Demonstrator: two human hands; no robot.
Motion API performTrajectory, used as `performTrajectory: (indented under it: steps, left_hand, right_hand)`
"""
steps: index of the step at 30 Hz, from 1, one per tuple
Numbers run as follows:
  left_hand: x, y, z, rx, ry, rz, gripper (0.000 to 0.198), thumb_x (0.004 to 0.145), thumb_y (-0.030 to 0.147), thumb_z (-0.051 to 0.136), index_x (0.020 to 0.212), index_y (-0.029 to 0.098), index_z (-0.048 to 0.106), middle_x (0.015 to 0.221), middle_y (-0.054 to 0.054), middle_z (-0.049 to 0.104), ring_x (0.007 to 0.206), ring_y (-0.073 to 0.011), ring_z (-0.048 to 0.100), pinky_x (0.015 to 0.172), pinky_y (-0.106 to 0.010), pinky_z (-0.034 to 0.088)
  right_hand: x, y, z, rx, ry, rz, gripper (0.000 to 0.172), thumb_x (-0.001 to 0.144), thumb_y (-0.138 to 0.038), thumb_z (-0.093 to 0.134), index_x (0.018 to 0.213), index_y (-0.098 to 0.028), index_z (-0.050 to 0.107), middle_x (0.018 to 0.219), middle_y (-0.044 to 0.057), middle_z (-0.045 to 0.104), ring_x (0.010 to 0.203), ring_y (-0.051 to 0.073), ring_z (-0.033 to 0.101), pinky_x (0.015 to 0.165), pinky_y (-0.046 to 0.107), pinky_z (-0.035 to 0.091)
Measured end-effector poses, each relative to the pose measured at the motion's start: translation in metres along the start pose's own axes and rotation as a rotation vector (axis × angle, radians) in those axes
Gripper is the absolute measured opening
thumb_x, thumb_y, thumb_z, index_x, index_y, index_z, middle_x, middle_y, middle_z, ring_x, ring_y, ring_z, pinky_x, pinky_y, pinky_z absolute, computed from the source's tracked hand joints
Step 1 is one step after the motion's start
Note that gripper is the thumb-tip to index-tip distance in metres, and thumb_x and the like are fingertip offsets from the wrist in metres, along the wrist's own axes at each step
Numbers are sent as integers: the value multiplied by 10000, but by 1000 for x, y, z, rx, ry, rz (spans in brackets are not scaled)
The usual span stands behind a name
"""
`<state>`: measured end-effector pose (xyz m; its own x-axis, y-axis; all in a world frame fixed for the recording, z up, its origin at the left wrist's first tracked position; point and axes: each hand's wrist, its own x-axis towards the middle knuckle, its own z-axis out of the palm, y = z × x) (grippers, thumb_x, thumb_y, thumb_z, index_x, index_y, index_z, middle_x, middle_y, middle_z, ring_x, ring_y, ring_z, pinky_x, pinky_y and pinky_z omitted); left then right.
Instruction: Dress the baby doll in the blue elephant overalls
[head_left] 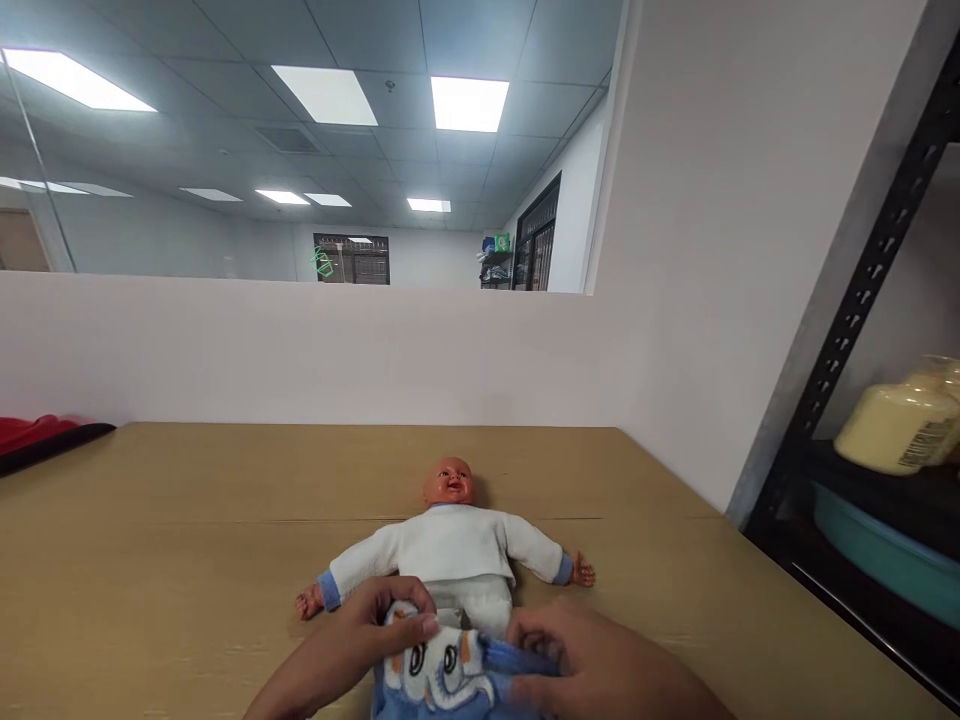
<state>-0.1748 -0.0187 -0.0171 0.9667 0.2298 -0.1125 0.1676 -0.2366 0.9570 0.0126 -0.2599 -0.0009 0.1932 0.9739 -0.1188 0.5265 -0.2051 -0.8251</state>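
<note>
Table [187,580], doll [454,545], blue garment [457,695].
Doll face-up just beyond the fingertips, arms spread; table bears it, presumably freeing both hands. Garment lies between them: left hand [375,625] pinches its upper edge, right hand [581,650] has fingers curled around bunched cloth, likely spreading it.

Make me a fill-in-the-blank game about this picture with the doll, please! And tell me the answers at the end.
1. The doll lies on its ____ on the table, face up.
2. The doll's top is ____, with blue cuffs.
3. The left hand and right hand hold a garment that is ____ around its white cartoon face.
4. On the rack, the teal basin sits ____ than the pale yellow container.

Missing words: back; white; blue; lower.
</note>
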Motion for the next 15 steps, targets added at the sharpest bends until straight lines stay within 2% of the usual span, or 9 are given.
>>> performTrajectory:
  steps: [3,6,9,11,13,15]
  left_hand:
    - [-4,-3,-2,89,-30,3,494,865,674,734,1016,203,737,899,6,610,824,-199,528,763,-292,417]
    - [-10,11,5,220,-92,44,458,896,617,719,1202,276,715,981,15,640,886,-207,525,792,-277,407]
    - [-12,28,15,222,-188,3,643,738,459,852,1326,314,637,1048,30,679,952,-234,581,804,-274,420]
    - [-10,32,21,239,-268,-41,712,640,356,874,1315,311,653,1089,32,713,979,-257,612,818,-286,427]
    - [-7,28,24,303,-321,-76,576,620,329,853,1182,288,735,1022,38,731,938,-263,623,805,-299,424]
    - [-2,19,25,317,-309,-92,380,655,362,831,1019,269,775,917,42,719,891,-258,619,783,-304,433]
  right_hand:
    - [-11,7,-6,132,-20,-10,408,950,-604,712,976,-201,659,775,-48,492,718,138,412,664,269,311]
    - [-13,2,-2,324,-2,-107,429,969,-624,699,978,-205,607,827,-40,483,782,148,424,730,276,336]
    - [-7,-3,4,461,38,-139,443,1002,-655,631,987,-217,560,865,-25,517,818,160,468,773,284,380]
    - [-4,-4,5,356,42,-82,426,980,-636,664,1064,-227,585,863,-33,533,787,154,468,732,270,381]
    - [-3,-3,5,143,-36,-10,417,856,-550,812,1074,-233,652,809,-52,551,707,142,451,632,258,345]
    - [-7,-4,6,38,-103,-20,348,703,-428,910,907,-215,724,718,-64,566,628,131,443,569,258,332]
